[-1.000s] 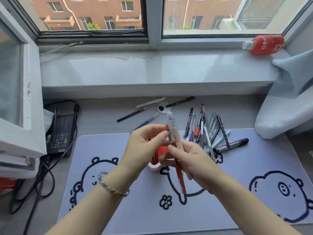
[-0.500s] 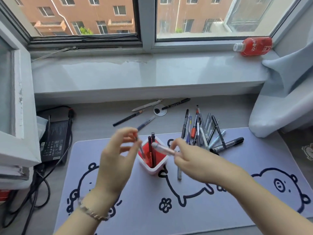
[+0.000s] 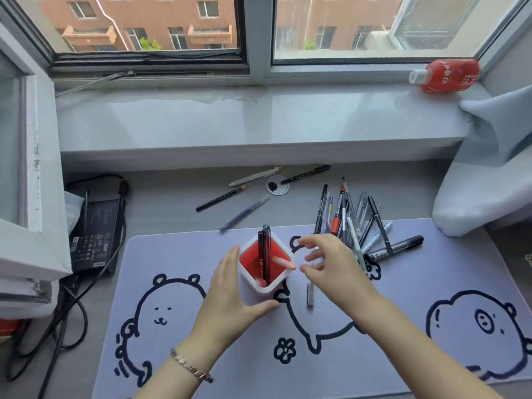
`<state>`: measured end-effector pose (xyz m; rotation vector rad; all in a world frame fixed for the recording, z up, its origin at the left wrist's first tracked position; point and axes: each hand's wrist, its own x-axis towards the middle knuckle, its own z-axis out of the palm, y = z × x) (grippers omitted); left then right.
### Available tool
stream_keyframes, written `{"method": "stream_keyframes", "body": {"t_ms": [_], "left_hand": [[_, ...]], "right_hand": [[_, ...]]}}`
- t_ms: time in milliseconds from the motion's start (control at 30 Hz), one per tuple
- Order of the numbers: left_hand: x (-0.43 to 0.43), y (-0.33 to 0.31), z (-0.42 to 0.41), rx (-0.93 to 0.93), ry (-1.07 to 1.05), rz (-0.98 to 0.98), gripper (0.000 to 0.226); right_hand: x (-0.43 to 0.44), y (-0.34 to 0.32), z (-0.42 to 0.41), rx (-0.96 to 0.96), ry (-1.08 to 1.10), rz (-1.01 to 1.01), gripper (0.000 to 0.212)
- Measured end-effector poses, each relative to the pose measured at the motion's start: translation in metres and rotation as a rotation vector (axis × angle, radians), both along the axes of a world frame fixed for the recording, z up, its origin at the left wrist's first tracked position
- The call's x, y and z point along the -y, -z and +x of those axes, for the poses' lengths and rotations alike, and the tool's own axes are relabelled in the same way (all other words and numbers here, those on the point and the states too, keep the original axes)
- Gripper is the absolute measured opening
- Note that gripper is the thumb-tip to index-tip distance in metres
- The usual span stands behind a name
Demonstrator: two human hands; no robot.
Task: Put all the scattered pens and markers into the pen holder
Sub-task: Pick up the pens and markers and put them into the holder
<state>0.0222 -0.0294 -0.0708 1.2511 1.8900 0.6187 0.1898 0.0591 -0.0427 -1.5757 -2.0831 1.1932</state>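
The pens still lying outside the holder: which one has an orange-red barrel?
The marker in the pile beyond the right hand, orange-red through its lower barrel. Its neighbours are black, grey, clear or pale blue, and the four loose ones nearer the sill show no red.

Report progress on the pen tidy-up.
Done: two dark pens stand in the holder. In hand: the left hand steadies the holder; the right hand is open beside it. Left: the pile, four pens behind the mat, one small piece.

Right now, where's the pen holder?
Head view, centre of the desk mat: the pen holder stands upright between both hands, the left hand cupping its left side and the right hand open just to its right.
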Motion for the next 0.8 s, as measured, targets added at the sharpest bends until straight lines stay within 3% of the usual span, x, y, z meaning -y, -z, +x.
{"method": "stream_keyframes", "body": {"t_ms": [100, 200, 367, 467, 633, 800], "left_hand": [[-0.006, 0.003, 0.006, 0.011, -0.07, 0.038, 0.099], [-0.01, 0.001, 0.007, 0.004, -0.085, 0.115, 0.091], [-0.009, -0.006, 0.003, -0.029, -0.061, 0.196, 0.085], [-0.007, -0.007, 0.001, -0.037, -0.082, 0.181, 0.091], [-0.004, -0.008, -0.001, -0.045, -0.096, 0.178, 0.091], [-0.002, -0.013, 0.0, -0.027, -0.115, 0.168, 0.092]], "right_hand": [[-0.003, 0.011, 0.002, 0.045, -0.178, -0.037, 0.063], [-0.009, 0.011, -0.004, 0.033, -0.308, -0.037, 0.067], [-0.014, 0.0, -0.006, 0.07, -0.409, 0.07, 0.034], [-0.013, -0.003, -0.008, -0.037, -0.401, 0.148, 0.015], [-0.016, -0.022, 0.003, -0.353, -0.096, 0.171, 0.019], [-0.023, -0.047, 0.026, -0.925, 0.453, -0.267, 0.017]]}}
